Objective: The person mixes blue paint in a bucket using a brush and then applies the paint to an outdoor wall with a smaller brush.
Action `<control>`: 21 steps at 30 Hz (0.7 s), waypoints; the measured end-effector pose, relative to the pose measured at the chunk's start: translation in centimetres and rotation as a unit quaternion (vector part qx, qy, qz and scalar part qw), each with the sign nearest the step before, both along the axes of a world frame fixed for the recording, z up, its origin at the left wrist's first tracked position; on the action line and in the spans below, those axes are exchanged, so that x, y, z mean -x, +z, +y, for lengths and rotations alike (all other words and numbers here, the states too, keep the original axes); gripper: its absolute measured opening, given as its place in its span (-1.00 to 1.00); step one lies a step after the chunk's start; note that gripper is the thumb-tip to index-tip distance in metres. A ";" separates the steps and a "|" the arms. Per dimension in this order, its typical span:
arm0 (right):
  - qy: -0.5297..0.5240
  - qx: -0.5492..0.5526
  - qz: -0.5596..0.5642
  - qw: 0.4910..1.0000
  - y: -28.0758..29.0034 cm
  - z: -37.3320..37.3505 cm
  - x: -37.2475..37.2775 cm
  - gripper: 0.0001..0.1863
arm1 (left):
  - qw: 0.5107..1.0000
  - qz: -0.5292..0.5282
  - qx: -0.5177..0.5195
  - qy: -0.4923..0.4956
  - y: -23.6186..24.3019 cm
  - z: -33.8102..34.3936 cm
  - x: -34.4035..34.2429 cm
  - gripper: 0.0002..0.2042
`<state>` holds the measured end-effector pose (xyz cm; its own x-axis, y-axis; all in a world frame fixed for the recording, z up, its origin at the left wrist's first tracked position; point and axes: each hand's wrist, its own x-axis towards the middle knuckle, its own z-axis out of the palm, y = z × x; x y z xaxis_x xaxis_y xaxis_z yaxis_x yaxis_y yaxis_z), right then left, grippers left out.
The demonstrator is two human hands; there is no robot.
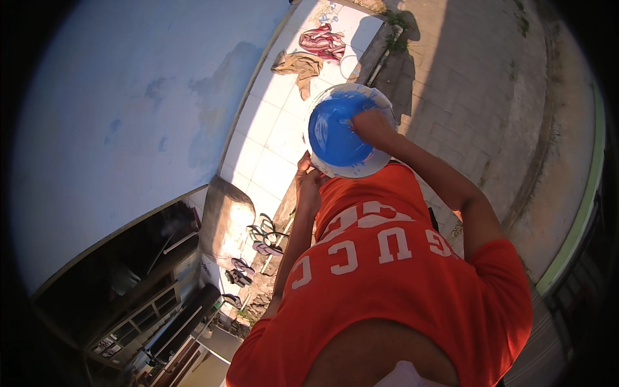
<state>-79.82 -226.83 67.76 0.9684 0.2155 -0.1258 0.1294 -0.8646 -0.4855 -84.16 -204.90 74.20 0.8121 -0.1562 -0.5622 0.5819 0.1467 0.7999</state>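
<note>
A white bucket (380, 103) holds bright blue paint (332, 132), with smears of it on the inner wall. My right hand (371, 126) reaches over the bucket, its fingers curled down at the paint; anything held in them is too hidden to name. My left hand (308, 177) is closed at the bucket's lower left side, gripping it near the rim. The bucket sits just above my orange shirt and clothing, and its underside is hidden.
A pale blue wall (129, 116) borders a white tiled ledge (261, 122) bearing striped cloth (322, 42) and tan cloth (296, 64). Several sandals (264, 232) lie at the lower left beside a dark window opening (116, 271). A paved path (464, 97) runs along the right.
</note>
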 end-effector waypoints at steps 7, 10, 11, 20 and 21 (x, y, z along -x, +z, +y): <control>0.070 -0.149 0.034 0.986 1.1 -2.4 1.6 -0.79 | 0.999 0.018 -0.010 -0.024 -0.3 0.5 1.7 -0.44; 0.066 -0.099 0.053 0.992 2.0 -2.3 1.1 -0.78 | 0.999 0.032 -0.029 -0.019 1.5 -0.3 2.6 -0.45; 0.038 -0.092 -0.047 0.994 1.5 -2.0 1.0 -0.76 | 0.999 0.032 -0.028 -0.020 1.9 -0.6 2.6 -0.45; -0.020 0.011 0.003 1.000 0.2 -0.9 1.5 -0.81 | 0.997 0.053 0.059 0.001 -1.0 0.4 2.1 -0.44; -0.023 0.000 0.013 1.000 0.0 -1.1 1.8 -0.80 | 0.999 -0.016 -0.003 -0.036 -1.0 0.0 2.3 -0.46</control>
<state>-81.58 -227.91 67.78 0.9738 0.1699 -0.1515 0.0758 -0.8696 -0.4879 -86.44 -204.89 73.17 0.8164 -0.2119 -0.5372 0.5650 0.1007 0.8189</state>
